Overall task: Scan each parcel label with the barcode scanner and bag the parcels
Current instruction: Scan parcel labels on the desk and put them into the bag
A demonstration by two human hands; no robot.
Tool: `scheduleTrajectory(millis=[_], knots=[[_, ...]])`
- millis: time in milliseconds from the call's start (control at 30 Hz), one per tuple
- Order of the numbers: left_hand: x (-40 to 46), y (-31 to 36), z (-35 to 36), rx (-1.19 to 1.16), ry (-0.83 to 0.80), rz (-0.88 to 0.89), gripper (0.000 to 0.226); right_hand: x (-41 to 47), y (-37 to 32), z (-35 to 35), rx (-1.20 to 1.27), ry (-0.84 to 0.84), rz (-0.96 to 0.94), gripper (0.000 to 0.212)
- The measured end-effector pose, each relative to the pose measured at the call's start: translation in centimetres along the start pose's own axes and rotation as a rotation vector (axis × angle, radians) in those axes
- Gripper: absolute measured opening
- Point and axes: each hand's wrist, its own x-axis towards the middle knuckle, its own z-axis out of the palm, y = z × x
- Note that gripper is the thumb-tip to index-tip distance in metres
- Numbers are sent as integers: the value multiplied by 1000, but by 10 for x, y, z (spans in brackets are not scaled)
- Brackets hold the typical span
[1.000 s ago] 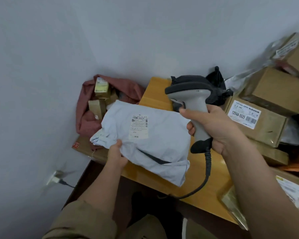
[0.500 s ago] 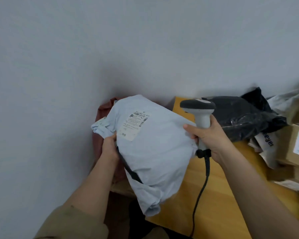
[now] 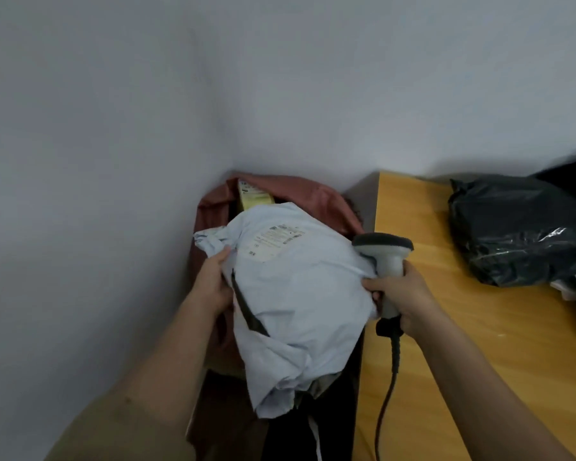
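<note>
Plain pale walls [image 3: 113,111] at a corner, wooden table [image 3: 479,361] alongside.

Pale blue parcel [image 3: 300,294] against reddish-brown sack [image 3: 316,197].
White label [image 3: 275,242] with black print on the parcel; grey scanner [image 3: 384,257] with black cable [image 3: 388,390]; yellow-and-white box [image 3: 253,196] in the sack; honey-yellow wood-grain tabletop [image 3: 473,344]; glossy black bag [image 3: 516,231]; olive sleeve [image 3: 120,427].

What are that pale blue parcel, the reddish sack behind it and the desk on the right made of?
The pale blue parcel looks like thin matte plastic film: it crumples and folds softly. The reddish sack seems a woven or plastic fabric with a slight sheen; which one is unclear. The desk looks like wood or wood-grain laminate, smooth and faintly glossy.
</note>
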Motion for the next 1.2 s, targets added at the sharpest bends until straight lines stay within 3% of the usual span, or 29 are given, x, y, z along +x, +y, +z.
scheduleTrajectory(millis=[100,267,433,533,633,767,833,933,967,1067,1200], knots=[[12,5,-14,-59,-44,9,46,16,-3,7,189,141,-12,36],[24,-26,-52,182,191,-153,53,25,-7,19,369,299,-46,45],[40,-52,-68,352,293,-252,45,35,-13,25,351,375,-167,43],[47,-65,-70,322,339,-254,52,40,-14,29,296,359,-222,42],[48,-72,-70,312,396,-157,46,41,-10,32,262,340,-256,43],[34,-63,-64,290,672,148,21,34,-7,43,202,309,-269,42],[23,-51,-58,263,725,224,25,29,-6,52,181,289,-280,44],[14,-36,-52,213,677,198,51,21,-9,67,173,246,-280,44],[9,-31,-52,199,632,167,50,20,-11,72,184,231,-266,44],[-8,-23,-54,189,475,203,9,16,-22,86,254,195,-219,53],[-38,-13,-58,75,409,420,14,15,-44,99,381,194,-197,61]])
